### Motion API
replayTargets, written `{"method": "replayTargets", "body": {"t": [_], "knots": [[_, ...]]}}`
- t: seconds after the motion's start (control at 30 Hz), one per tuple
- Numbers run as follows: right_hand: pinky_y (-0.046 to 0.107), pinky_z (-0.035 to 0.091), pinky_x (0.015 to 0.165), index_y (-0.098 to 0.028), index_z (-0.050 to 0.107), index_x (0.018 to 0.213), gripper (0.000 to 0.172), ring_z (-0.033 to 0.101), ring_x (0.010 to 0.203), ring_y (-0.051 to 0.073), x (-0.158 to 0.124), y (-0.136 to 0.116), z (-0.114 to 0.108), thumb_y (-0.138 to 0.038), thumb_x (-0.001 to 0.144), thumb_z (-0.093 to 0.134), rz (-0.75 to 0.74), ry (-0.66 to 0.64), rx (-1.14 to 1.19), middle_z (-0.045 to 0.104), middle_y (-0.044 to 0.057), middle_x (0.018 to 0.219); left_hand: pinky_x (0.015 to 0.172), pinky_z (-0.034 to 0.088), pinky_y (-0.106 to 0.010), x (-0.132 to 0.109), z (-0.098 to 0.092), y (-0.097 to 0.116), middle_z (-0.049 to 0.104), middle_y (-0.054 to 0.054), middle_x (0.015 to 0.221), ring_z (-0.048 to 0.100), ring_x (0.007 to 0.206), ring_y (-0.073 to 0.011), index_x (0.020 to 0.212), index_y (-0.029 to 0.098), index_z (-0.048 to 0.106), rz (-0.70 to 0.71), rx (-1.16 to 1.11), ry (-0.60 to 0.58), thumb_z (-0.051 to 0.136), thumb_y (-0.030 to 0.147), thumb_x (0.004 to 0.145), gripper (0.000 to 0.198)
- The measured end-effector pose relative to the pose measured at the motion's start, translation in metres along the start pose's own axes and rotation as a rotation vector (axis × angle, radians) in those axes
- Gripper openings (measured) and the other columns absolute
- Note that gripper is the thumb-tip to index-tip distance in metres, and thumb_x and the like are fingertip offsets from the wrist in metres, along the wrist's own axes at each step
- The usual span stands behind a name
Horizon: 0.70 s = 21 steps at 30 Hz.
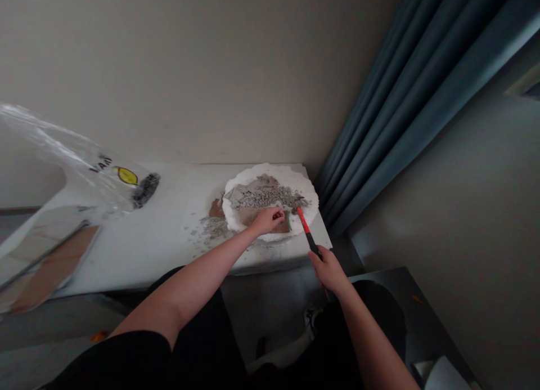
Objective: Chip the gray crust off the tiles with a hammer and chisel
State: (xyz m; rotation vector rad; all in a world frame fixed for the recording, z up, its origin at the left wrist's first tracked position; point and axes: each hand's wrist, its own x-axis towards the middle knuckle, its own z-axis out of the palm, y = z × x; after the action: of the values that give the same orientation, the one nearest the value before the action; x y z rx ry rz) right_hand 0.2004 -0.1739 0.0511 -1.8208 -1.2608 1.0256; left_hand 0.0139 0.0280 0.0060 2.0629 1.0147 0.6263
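White rough-rimmed base (311,211) on table (169,232), bearing crumbly gray rubble (261,196) & flat brown piece (282,227), L hand (269,220) over piece, fingers curled, grip unclear, R hand (329,269) wrapped round red-blk hammer (304,224), clear lemon-print plastic bag (101,179), contents unclear.

Bag (113,179) seemingly on table (164,238), rubble (262,195) right.

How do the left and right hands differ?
The right hand grips the dark end of the red-and-black tool; the left hand is curled, any hold unclear. The left hand is over the round white base; the right hand is by the near edge of the table. Both are bare.
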Motion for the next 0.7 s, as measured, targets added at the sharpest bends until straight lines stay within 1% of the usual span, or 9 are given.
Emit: {"method": "replayTargets", "body": {"t": [0.2,0.3,0.53,0.7], "knots": [[0.024,0.04,0.051,-0.018,0.063,0.093,0.024,0.053,0.054,0.015,-0.0011,-0.0021,-0.0002,-0.039,0.087,0.053,-0.007,0.01,-0.018,0.055,-0.001,0.059,0.076,0.047,-0.03,-0.003,0.0002,-0.0003,0.069,-0.004,0.082,0.062,0.077,-0.0175,0.085,0.017,0.066,0.01,-0.015,0.016,0.058,0.028,0.084,0.014],[0.024,0.041,0.052,-0.018,0.062,0.093,0.024,0.053,0.054,0.015,-0.0017,-0.0021,0.0004,-0.039,0.088,0.052,-0.004,0.005,-0.026,0.054,-0.002,0.058,0.075,0.047,-0.03,-0.0043,0.0016,-0.0002,0.069,-0.003,0.083,0.062,0.075,-0.017,0.085,0.017,0.066,0.013,-0.015,0.031,0.058,0.028,0.085,0.014],[0.022,0.037,0.046,-0.017,0.061,0.094,0.025,0.047,0.046,0.012,-0.0003,-0.002,0.0004,-0.041,0.088,0.052,0.013,-0.01,-0.031,0.049,-0.005,0.054,0.072,0.047,-0.028,-0.0063,0.0048,-0.0014,0.07,-0.003,0.082,0.062,0.073,-0.016,0.087,0.017,0.066,0.03,0.009,0.044,0.058,0.029,0.085,0.014],[0.022,0.035,0.042,-0.017,0.06,0.091,0.028,0.042,0.042,0.011,-0.0052,-0.0073,0.0013,-0.043,0.088,0.051,0.015,-0.025,0.013,0.046,-0.006,0.052,0.071,0.049,-0.028,-0.0082,0.007,-0.0026,0.072,-0.003,0.088,0.065,0.077,-0.0166,0.094,0.019,0.065,0.042,0.039,0.055,0.058,0.03,0.086,0.015]]}}
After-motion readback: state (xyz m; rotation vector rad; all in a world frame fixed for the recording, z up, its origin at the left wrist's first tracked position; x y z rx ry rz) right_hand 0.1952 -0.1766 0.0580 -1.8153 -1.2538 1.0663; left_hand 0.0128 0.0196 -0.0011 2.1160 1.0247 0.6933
